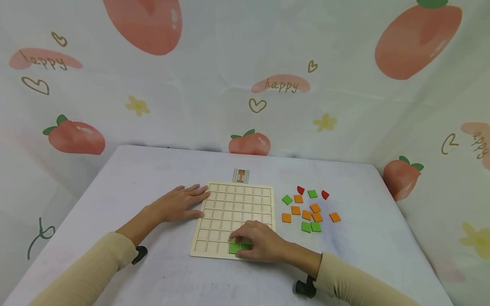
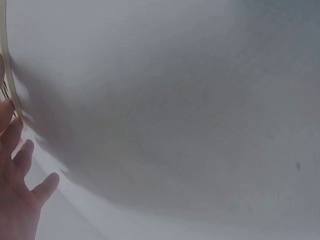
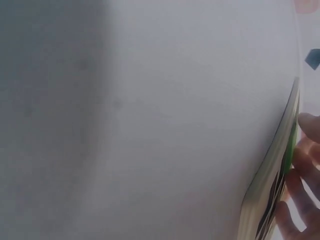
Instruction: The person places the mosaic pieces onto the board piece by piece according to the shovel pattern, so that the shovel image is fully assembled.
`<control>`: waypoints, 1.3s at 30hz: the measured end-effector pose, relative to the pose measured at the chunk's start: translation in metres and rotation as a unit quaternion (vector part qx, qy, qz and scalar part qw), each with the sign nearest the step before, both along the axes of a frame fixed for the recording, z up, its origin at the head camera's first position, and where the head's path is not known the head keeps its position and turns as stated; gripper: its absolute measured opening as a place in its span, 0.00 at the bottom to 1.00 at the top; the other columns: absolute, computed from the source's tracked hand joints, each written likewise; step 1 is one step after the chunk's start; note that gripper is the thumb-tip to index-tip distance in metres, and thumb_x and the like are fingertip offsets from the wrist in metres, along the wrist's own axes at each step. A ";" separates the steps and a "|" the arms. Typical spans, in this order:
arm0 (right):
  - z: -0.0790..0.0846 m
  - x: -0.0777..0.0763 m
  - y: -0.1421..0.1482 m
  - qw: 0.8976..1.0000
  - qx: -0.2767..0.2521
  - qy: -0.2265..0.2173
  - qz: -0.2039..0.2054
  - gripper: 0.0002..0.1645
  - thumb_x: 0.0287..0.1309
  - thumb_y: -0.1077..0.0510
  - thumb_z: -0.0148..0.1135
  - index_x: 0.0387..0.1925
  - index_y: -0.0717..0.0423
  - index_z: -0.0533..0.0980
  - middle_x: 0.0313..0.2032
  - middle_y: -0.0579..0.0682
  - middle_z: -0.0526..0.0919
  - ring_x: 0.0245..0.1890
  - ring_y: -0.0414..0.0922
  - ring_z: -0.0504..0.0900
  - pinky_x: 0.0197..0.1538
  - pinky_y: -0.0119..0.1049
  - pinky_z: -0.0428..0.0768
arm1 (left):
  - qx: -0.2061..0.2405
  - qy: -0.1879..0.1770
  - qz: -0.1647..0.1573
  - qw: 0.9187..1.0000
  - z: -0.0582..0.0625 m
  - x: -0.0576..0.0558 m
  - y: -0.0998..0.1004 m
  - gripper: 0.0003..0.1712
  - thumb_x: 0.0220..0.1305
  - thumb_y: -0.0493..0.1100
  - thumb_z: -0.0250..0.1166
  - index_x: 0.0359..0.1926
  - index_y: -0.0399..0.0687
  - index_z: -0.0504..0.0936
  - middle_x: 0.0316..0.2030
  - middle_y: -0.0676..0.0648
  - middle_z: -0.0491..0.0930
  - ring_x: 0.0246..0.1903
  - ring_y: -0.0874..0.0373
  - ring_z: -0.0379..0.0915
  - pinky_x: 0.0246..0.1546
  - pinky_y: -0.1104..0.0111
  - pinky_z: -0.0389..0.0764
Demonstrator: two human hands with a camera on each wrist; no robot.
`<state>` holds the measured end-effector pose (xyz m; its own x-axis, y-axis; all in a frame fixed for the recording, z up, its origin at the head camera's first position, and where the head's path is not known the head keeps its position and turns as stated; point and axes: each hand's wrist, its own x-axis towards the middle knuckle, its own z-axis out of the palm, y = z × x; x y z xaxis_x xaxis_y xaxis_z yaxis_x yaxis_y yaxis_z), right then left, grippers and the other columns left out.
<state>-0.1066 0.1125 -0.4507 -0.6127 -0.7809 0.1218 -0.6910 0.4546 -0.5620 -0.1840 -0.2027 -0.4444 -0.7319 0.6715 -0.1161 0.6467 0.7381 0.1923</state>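
Note:
A pale wooden board (image 1: 222, 216) with a grid of square recesses lies flat on the table. My left hand (image 1: 183, 203) rests at its left edge, fingers extended, fingertips touching the border. In the left wrist view the left hand (image 2: 17, 185) shows spread fingers at the board's side. My right hand (image 1: 262, 242) is over the board's near right part, fingertips and thumb around two green square tiles (image 1: 234, 247) in the nearest row. It partly covers one tile. In the right wrist view the right hand (image 3: 305, 175) touches the board's edge area (image 3: 270, 170) beside a strip of green.
Right of the board lie several loose orange tiles (image 1: 296, 210), several green tiles (image 1: 306, 226) and two red wedge pieces (image 1: 325, 194). A small card with a grid picture (image 1: 241, 175) lies behind the board. A patterned cloth (image 1: 214, 93) hangs beyond the white table (image 1: 153, 161).

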 end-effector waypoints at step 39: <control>0.012 -0.017 0.177 0.964 -0.058 0.038 -0.256 0.29 0.49 0.64 0.77 0.55 0.58 0.79 0.42 0.46 0.88 0.45 0.47 0.84 0.50 0.52 0.82 | 0.004 0.005 -0.007 1.000 0.003 0.002 0.001 0.42 0.69 0.65 0.56 0.74 0.46 0.64 0.74 0.43 0.60 0.72 0.39 0.55 0.64 0.39 0.62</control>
